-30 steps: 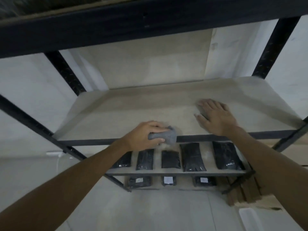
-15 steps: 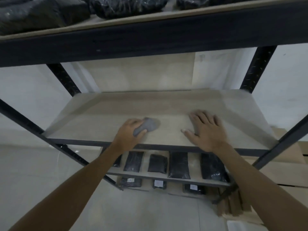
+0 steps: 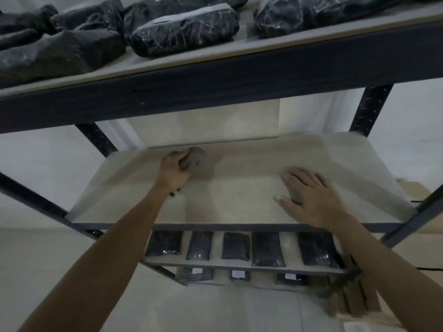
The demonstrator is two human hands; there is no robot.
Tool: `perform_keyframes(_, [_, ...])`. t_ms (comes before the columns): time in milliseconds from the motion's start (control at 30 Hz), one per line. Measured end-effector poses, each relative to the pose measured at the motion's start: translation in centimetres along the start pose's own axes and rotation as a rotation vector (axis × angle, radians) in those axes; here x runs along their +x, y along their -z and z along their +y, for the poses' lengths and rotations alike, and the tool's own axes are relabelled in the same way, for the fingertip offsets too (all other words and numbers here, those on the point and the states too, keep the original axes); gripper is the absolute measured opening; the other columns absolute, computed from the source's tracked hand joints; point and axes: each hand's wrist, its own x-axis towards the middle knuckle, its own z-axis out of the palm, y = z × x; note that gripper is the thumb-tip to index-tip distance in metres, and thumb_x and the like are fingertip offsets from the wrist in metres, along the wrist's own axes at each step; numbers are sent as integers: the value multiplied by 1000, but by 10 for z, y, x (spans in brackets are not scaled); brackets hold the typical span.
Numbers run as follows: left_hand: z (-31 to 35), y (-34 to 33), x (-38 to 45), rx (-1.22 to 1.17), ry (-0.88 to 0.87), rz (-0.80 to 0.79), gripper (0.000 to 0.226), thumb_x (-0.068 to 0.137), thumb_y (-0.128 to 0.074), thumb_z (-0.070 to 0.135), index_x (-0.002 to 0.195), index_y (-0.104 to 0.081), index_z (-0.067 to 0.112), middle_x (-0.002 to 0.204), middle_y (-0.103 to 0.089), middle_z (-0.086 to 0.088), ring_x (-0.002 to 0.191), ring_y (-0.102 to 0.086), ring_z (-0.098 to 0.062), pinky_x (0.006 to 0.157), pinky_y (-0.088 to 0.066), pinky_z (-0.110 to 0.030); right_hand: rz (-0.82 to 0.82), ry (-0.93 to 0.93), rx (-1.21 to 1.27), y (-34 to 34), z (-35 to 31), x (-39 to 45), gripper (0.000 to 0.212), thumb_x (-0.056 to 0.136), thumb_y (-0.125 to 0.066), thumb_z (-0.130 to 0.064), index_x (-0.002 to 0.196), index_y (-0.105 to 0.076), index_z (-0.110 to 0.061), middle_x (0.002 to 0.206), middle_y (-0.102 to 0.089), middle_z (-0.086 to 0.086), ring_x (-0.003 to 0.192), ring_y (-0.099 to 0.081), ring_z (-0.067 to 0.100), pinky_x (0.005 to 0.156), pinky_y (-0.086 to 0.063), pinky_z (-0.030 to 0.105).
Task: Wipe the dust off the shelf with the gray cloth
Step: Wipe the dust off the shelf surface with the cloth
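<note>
The light wooden shelf board (image 3: 239,188) in a black metal frame fills the middle of the view. My left hand (image 3: 173,170) grips the bunched gray cloth (image 3: 195,159) and presses it on the board near its back left. My right hand (image 3: 311,197) lies flat on the board toward the front right, fingers spread, holding nothing.
The upper shelf (image 3: 215,56) carries several black wrapped packages (image 3: 184,29) and overhangs the work area. Lower shelves hold rows of flat black packs (image 3: 266,250). Black uprights (image 3: 369,109) stand at the corners. Brown cardboard pieces (image 3: 347,300) lean at the lower right.
My left hand has pushed the gray cloth from the board's front edge toward the back left. My right hand stayed flat on the board. The view has tilted up, showing the upper shelf.
</note>
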Motion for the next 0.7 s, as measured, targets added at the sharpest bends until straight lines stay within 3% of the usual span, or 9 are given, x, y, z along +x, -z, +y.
perform_keyframes(100, [-20, -17, 40, 89, 49, 64, 38, 93, -67, 20, 128, -65, 4, 116, -69, -24, 107, -65, -38, 93, -50, -40, 6, -1, -35, -1, 7, -3, 72, 96, -25, -74, 152, -36, -31, 162, -33, -8, 151, -23, 15, 121, -20, 42])
perform_keyframes(300, [-22, -51, 79, 188, 80, 88, 32, 90, -59, 20, 117, -68, 6, 102, -70, -25, 94, -65, -42, 82, -55, -43, -17, -37, -42, 5, 2, 0, 71, 96, -26, -73, 155, -31, -34, 164, -27, -13, 153, -17, 11, 122, -14, 39])
perform_keyframes(400, [-12, -61, 88, 124, -59, 28, 36, 90, -64, 22, 123, -68, 8, 108, -72, -23, 99, -67, -40, 84, -55, -43, -3, -46, -51, 4, 2, -2, 70, 96, -27, -73, 154, -33, -35, 162, -30, -14, 153, -20, 9, 122, -16, 38])
perform_keyframes(567, [6, -69, 89, -177, -440, -170, 34, 86, -75, 18, 119, -73, 11, 115, -73, -6, 104, -68, -19, 87, -47, -14, -8, -43, -64, 3, 2, -2, 71, 96, -24, -75, 155, -31, -35, 163, -29, -13, 153, -20, 9, 122, -19, 40])
perform_keyframes(600, [5, -67, 97, -184, -454, -181, 35, 86, -76, 16, 120, -72, 9, 116, -72, -6, 105, -68, -20, 90, -48, -15, -9, -39, -59, 4, 2, -2, 71, 96, -23, -75, 155, -30, -35, 163, -29, -13, 153, -19, 9, 122, -19, 40])
perform_keyframes(700, [7, -63, 123, -122, -444, -139, 28, 89, -74, 15, 116, -74, 7, 112, -74, -13, 103, -69, -29, 93, -53, -39, -16, -34, -50, 5, 1, -1, 72, 97, -22, -75, 156, -28, -36, 164, -26, -14, 153, -17, 7, 123, -19, 41])
